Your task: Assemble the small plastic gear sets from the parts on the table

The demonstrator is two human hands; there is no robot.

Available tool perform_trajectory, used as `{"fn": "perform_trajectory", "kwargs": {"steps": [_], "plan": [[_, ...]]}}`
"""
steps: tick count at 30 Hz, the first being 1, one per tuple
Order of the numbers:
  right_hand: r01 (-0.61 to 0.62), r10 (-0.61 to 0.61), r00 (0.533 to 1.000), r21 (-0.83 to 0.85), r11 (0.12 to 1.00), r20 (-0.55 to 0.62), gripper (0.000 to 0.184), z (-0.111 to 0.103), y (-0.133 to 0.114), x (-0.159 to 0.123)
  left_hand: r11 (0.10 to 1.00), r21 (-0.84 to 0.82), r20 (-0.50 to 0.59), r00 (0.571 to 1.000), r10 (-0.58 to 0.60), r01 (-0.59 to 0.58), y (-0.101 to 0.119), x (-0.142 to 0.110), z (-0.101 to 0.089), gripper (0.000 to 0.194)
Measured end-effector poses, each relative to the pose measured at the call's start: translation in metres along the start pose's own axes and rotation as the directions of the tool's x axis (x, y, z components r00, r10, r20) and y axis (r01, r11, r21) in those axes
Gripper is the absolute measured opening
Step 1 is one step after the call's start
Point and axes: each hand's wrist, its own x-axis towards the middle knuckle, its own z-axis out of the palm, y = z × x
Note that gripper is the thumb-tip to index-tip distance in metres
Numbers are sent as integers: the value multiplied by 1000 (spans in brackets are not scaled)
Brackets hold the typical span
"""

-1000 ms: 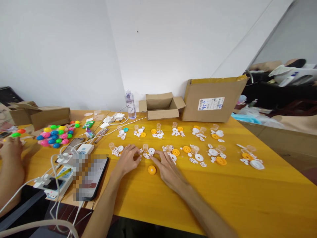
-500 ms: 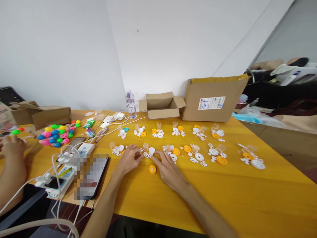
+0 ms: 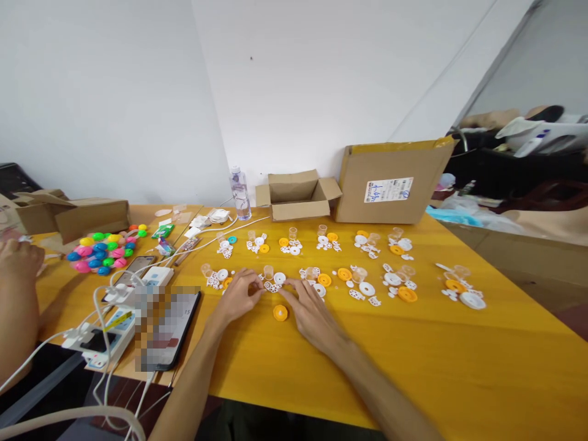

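My left hand (image 3: 239, 296) rests on the yellow table (image 3: 413, 355) with its fingers curled. Its fingertips pinch at a cluster of small white perforated pieces (image 3: 274, 286); what they grip is too small to name. My right hand (image 3: 311, 310) lies flat with fingers stretched out, its index tip touching the same cluster. An orange disc (image 3: 280, 312) sits between both hands. Just beyond the cluster are a white disc (image 3: 279, 278) and a small clear cup (image 3: 269, 271). More sets of white pieces, orange discs and clear cups lie in two rows across the table (image 3: 367, 288).
A phone (image 3: 172, 331) and a power strip (image 3: 108, 337) with white cables lie at left. Coloured balls (image 3: 103, 252) and another person's hand (image 3: 16, 263) are further left. A water bottle (image 3: 240, 193), an open small box (image 3: 296, 196) and a large box (image 3: 392, 184) stand at the back.
My left hand's fingers have curled in toward the white pieces, and my right index has edged to them. The other person's hand at left has shifted slightly.
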Motion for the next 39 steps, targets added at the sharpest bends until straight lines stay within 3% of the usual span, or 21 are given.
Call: {"fn": "perform_trajectory", "kwargs": {"steps": [10,16,20,25,39], "plan": [[55,-47,991,66,996,-128,66,6,3,0,989,-41,31,989,142,-140,8,-1,7,18],[84,-40,976,200,976,-216,32,6,5,3,976,-112,5,983,186,-184,15,-2,9,15],[111,-25,961,302,947,-276,20,9,5,6,968,-153,7,980,200,-197,18,-2,11,17],[133,-9,945,357,925,-328,19,10,3,8,962,-197,30,979,200,-191,19,-2,14,20],[130,4,947,397,908,-320,18,7,2,8,945,-277,57,979,194,-171,19,-1,17,21]]}}
